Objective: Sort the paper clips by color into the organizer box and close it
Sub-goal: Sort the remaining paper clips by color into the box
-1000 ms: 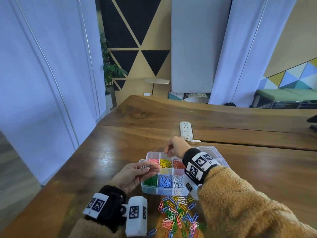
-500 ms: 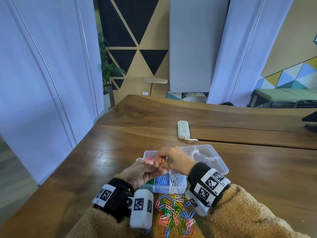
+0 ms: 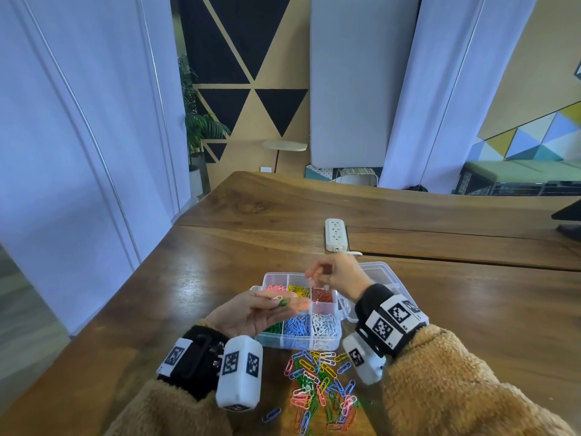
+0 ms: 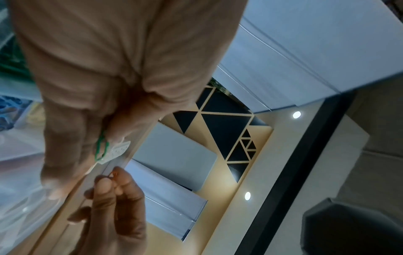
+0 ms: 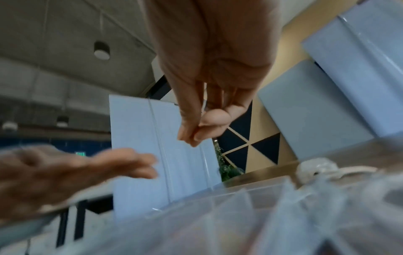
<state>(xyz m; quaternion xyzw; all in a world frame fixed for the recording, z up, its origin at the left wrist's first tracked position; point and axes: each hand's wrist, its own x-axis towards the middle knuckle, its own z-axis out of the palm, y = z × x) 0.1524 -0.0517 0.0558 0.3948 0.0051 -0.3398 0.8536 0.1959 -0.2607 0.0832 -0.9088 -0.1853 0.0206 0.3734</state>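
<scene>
A clear organizer box (image 3: 301, 343) stands open on the table, with pink, yellow, red, green, blue and white clips in separate compartments. My left hand (image 3: 290, 302) lies palm up over its left side. Its thumb pins a green clip (image 4: 100, 148) and a white one against the fingers. My right hand (image 3: 316, 275) hovers above the red compartment (image 3: 322, 295), its fingertips (image 5: 191, 138) pinched together. A bit of a red clip (image 4: 111, 175) shows between them in the left wrist view. A mixed pile of loose clips (image 3: 317, 383) lies in front of the box.
The box lid (image 3: 382, 273) lies open to the right. A white power strip (image 3: 336, 234) sits beyond the box. One blue clip (image 3: 271, 415) lies apart, near the table's front edge. Wood surface stretches left and right.
My right hand has left the left hand and moved back over the red compartment. The left hand has opened out flatter, palm up, still with clips on it.
</scene>
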